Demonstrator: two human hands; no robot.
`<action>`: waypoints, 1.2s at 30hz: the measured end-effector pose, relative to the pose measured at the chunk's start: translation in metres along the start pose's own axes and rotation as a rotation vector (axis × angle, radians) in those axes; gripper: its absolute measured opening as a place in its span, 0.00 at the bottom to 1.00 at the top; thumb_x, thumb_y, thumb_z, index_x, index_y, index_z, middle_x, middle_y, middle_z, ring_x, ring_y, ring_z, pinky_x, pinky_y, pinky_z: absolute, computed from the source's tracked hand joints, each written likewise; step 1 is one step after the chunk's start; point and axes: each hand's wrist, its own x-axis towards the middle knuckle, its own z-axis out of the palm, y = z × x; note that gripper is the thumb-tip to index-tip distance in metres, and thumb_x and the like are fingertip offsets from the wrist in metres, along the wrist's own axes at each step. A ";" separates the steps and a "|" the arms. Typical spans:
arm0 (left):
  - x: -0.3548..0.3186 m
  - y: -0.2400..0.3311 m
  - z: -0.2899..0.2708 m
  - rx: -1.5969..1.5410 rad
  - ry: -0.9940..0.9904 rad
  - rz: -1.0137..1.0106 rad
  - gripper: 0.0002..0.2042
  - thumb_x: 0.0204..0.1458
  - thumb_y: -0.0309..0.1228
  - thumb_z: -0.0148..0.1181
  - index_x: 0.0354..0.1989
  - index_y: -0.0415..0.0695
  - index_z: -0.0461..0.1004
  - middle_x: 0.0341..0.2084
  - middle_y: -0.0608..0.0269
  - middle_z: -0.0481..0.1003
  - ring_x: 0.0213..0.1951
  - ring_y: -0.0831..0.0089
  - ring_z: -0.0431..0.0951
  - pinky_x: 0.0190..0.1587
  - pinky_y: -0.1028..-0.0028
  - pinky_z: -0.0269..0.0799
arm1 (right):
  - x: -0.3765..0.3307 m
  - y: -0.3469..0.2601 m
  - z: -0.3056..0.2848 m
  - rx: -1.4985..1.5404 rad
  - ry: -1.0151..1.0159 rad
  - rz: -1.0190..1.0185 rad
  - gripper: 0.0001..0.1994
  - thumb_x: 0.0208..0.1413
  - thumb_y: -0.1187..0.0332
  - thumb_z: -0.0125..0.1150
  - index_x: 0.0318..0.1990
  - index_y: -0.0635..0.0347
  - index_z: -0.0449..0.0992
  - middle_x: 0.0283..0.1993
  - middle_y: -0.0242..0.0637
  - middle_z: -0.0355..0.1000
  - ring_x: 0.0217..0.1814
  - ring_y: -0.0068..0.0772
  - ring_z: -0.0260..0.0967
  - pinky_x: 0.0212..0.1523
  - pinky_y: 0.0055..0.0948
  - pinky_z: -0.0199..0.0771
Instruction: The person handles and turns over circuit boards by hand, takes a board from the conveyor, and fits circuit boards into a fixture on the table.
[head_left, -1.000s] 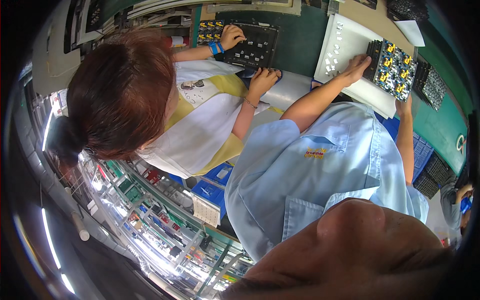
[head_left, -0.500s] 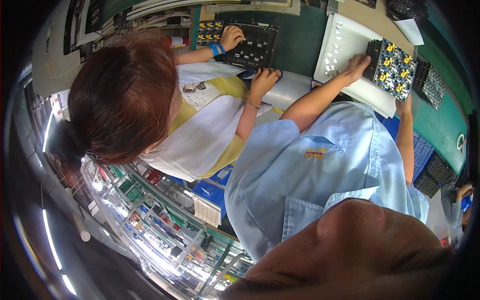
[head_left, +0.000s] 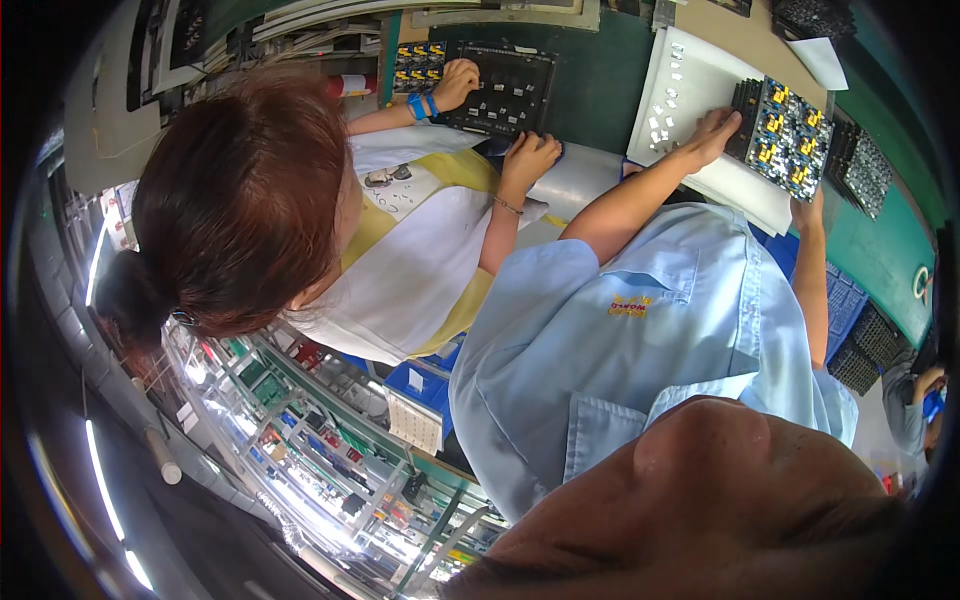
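Observation:
A stack of circuit board panels [head_left: 795, 145], its top one crowded with yellow, blue and black parts, is at the right over a white tray [head_left: 738, 185]. My left hand [head_left: 708, 140] reaches the stack's dark left edge, fingers close together and fingertips against it. At the lower right corner, my right hand [head_left: 808, 210] grips the stack from below; the panel hides most of its fingers. Small pale pieces [head_left: 657, 122] lie scattered on the tray, left of my left hand.
Another dark stack of boards [head_left: 862, 172] stands to the right. At my left, a co-worker's hands [head_left: 458, 84] are over a black tray [head_left: 510, 90] with small pale pieces, beside more populated boards [head_left: 418, 66]. Blue crates [head_left: 838, 300] are below the table edge.
My hands and the panels stay in place. The co-worker's far hand shifts slightly left and down over the black tray, and the co-worker's head moves a little left.

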 end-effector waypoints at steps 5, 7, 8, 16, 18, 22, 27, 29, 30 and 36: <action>-0.001 0.004 0.001 0.002 0.010 -0.027 0.34 0.62 0.60 0.43 0.63 0.43 0.64 0.63 0.45 0.60 0.68 0.47 0.50 0.70 0.53 0.41 | 0.003 0.002 -0.004 -0.026 0.003 -0.012 0.23 0.70 0.56 0.43 0.64 0.59 0.64 0.62 0.33 0.68 0.64 0.29 0.64 0.67 0.34 0.58; -0.002 0.006 0.002 0.009 0.008 -0.027 0.34 0.62 0.60 0.43 0.64 0.43 0.64 0.63 0.45 0.60 0.68 0.47 0.50 0.70 0.53 0.42 | 0.005 0.003 -0.009 -0.016 0.006 -0.016 0.23 0.70 0.56 0.43 0.64 0.59 0.64 0.62 0.33 0.68 0.64 0.29 0.64 0.67 0.34 0.58; -0.003 0.008 0.001 0.026 0.010 -0.031 0.34 0.62 0.60 0.43 0.64 0.43 0.63 0.62 0.46 0.61 0.67 0.47 0.50 0.70 0.53 0.42 | 0.006 0.004 -0.011 -0.005 0.005 -0.018 0.23 0.70 0.56 0.43 0.64 0.59 0.64 0.62 0.33 0.68 0.64 0.29 0.64 0.67 0.34 0.58; -0.001 0.006 -0.001 0.022 -0.001 -0.030 0.34 0.61 0.60 0.43 0.64 0.43 0.63 0.63 0.46 0.60 0.68 0.46 0.49 0.70 0.52 0.41 | 0.006 0.004 -0.007 -0.003 0.000 -0.002 0.23 0.70 0.55 0.44 0.64 0.59 0.64 0.62 0.33 0.69 0.63 0.29 0.65 0.67 0.33 0.58; -0.002 0.006 0.000 0.036 0.000 -0.039 0.34 0.61 0.60 0.43 0.64 0.43 0.62 0.63 0.46 0.59 0.67 0.46 0.50 0.70 0.53 0.42 | 0.007 0.004 -0.009 0.001 0.006 0.002 0.23 0.70 0.55 0.44 0.64 0.59 0.65 0.61 0.33 0.69 0.63 0.29 0.65 0.67 0.33 0.58; -0.004 0.008 0.001 0.040 0.002 -0.024 0.35 0.61 0.61 0.42 0.64 0.43 0.62 0.63 0.46 0.59 0.66 0.46 0.51 0.70 0.53 0.42 | 0.008 0.006 -0.012 -0.006 0.006 0.000 0.23 0.70 0.54 0.44 0.64 0.59 0.65 0.62 0.33 0.69 0.63 0.29 0.65 0.68 0.33 0.57; -0.004 0.009 0.001 0.048 0.004 -0.044 0.35 0.61 0.60 0.43 0.65 0.42 0.62 0.63 0.46 0.61 0.66 0.47 0.51 0.70 0.52 0.41 | 0.012 0.007 -0.017 -0.023 -0.013 -0.009 0.23 0.69 0.54 0.44 0.64 0.59 0.65 0.62 0.33 0.69 0.63 0.29 0.64 0.68 0.34 0.57; -0.002 0.009 -0.002 0.052 0.030 -0.002 0.35 0.62 0.60 0.43 0.63 0.41 0.63 0.60 0.45 0.63 0.65 0.49 0.55 0.68 0.53 0.47 | 0.014 0.006 -0.009 -0.032 -0.002 -0.004 0.23 0.70 0.54 0.44 0.64 0.58 0.65 0.62 0.33 0.69 0.63 0.29 0.64 0.68 0.34 0.57; -0.001 0.010 -0.004 0.054 0.050 0.038 0.34 0.62 0.59 0.43 0.62 0.40 0.64 0.58 0.43 0.65 0.63 0.50 0.59 0.66 0.55 0.52 | 0.016 0.005 -0.004 -0.032 -0.012 -0.005 0.23 0.70 0.54 0.44 0.64 0.58 0.65 0.62 0.33 0.69 0.63 0.29 0.64 0.68 0.34 0.57; 0.003 0.047 -0.017 0.122 0.659 0.196 0.20 0.63 0.46 0.52 0.43 0.38 0.65 0.37 0.49 0.72 0.41 0.58 0.73 0.46 0.63 0.68 | 0.020 0.011 -0.016 -0.006 0.016 0.012 0.24 0.70 0.53 0.44 0.65 0.59 0.64 0.62 0.33 0.68 0.63 0.28 0.64 0.67 0.33 0.58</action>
